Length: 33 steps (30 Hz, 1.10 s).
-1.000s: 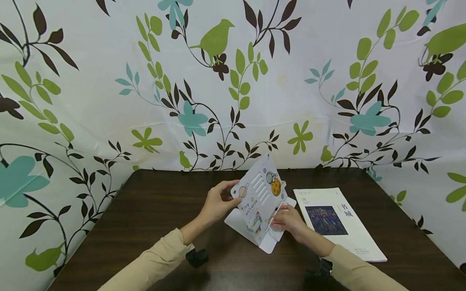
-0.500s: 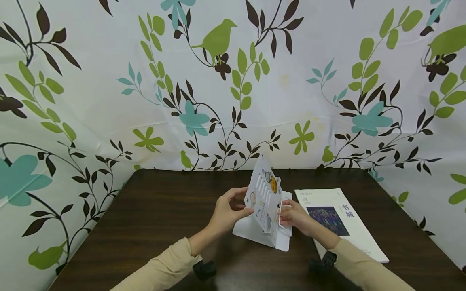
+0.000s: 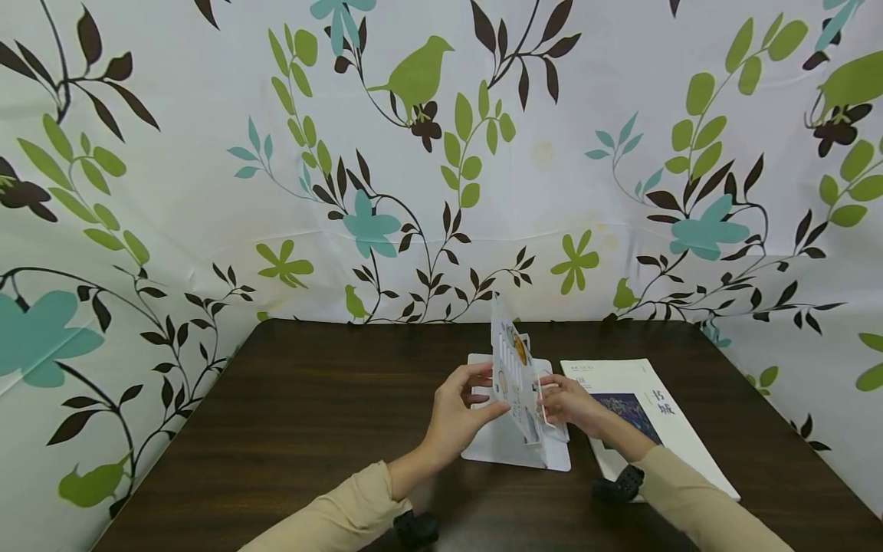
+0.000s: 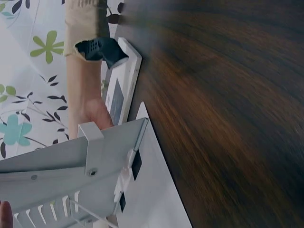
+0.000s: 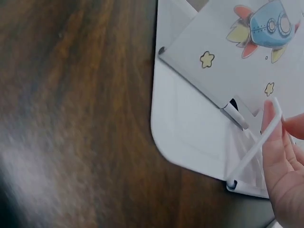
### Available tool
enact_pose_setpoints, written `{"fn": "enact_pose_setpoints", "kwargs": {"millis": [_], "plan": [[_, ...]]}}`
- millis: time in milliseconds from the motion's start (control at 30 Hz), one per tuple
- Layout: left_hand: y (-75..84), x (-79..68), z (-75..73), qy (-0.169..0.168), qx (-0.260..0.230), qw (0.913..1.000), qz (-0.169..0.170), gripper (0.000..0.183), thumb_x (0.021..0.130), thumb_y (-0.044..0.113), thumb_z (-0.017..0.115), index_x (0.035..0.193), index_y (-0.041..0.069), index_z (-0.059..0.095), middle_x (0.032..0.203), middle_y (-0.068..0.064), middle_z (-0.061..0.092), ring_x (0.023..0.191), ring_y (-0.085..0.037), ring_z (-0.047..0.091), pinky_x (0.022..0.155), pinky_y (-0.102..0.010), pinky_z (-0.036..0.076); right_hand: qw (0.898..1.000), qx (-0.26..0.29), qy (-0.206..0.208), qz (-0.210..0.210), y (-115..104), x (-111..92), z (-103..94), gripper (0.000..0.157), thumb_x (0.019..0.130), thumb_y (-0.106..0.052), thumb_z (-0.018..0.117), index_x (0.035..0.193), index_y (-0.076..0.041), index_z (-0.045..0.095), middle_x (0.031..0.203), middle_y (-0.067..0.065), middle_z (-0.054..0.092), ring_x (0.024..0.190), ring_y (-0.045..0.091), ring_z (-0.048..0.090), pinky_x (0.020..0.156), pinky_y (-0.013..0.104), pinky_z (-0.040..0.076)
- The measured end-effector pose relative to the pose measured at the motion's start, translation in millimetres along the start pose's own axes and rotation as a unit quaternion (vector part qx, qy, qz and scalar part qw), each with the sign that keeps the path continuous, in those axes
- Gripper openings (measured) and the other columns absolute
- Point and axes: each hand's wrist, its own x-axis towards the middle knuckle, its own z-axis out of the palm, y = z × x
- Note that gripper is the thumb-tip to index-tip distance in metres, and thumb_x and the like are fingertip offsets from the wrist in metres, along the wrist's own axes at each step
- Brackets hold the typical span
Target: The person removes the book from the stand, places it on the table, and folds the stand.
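A white metal book stand with cartoon prints stands at mid-table, its slotted panel raised steeply over a flat base. In the head view the panel shows nearly edge-on. My left hand holds the panel's left edge, thumb toward me and fingers farther back. Only one of its fingertips enters the left wrist view. My right hand is at the panel's other side, pinching the thin white wire bar that rises from the base. A printed rocket shows on the panel in the right wrist view.
Right of the stand lies a white book with a dark blue cover picture, partly under my right forearm. Dark wooden table surrounds them. Behind it hangs a leaf-and-bird patterned cloth. Black wrist cameras sit below both sleeves.
The book stand has been turned so its printed face, earlier facing me, is now almost edge-on. My left hand has moved right with it; my right hand has shifted slightly right.
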Motion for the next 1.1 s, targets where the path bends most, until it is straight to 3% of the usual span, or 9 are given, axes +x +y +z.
{"fn": "enact_pose_setpoints", "kwargs": {"millis": [200,767,967,1100], "plan": [[2.9,-0.3,11.7,0.017,-0.017,0.9997,-0.007,0.046,0.067,-0.011,0.072,0.11,-0.011,0.054,0.105,-0.023,0.058,0.092,-0.035,0.058,0.075,-0.047,0.05,1.0,-0.016,-0.019,-0.01,-0.6,0.2,-8.7,0.044,0.085,0.001,0.046,0.125,0.01,0.032,0.084,0.004,0.057,0.07,0.015,0.055,0.06,0.026,0.046],[3.4,0.5,30.7,0.037,-0.038,0.9986,-0.006,0.045,0.068,-0.01,0.072,0.109,-0.011,0.054,0.101,-0.023,0.06,0.091,-0.036,0.058,0.075,-0.047,0.05,0.999,-0.048,-0.009,0.0,-3.6,1.4,-21.8,0.045,0.086,-0.001,0.045,0.128,0.009,0.033,0.087,0.007,0.055,0.07,0.016,0.055,0.06,0.027,0.048],[1.9,-0.1,31.2,0.032,-0.03,0.999,-0.011,0.045,0.069,-0.008,0.072,0.11,-0.01,0.053,0.102,-0.022,0.059,0.092,-0.035,0.058,0.076,-0.043,0.051,0.998,-0.057,-0.001,0.015,-4.7,1.1,-21.0,0.045,0.087,-0.002,0.045,0.129,0.009,0.033,0.088,0.007,0.057,0.071,0.015,0.056,0.06,0.027,0.048],[-1.1,-0.2,28.1,0.011,-0.027,0.9995,-0.012,0.045,0.071,-0.005,0.071,0.112,-0.01,0.053,0.105,-0.022,0.058,0.094,-0.035,0.058,0.076,-0.043,0.051,0.996,-0.092,0.012,0.011,-6.7,-3.7,-18.6,0.046,0.09,-0.007,0.048,0.13,0.009,0.033,0.097,0.012,0.058,0.078,0.016,0.058,0.066,0.032,0.051]]}}
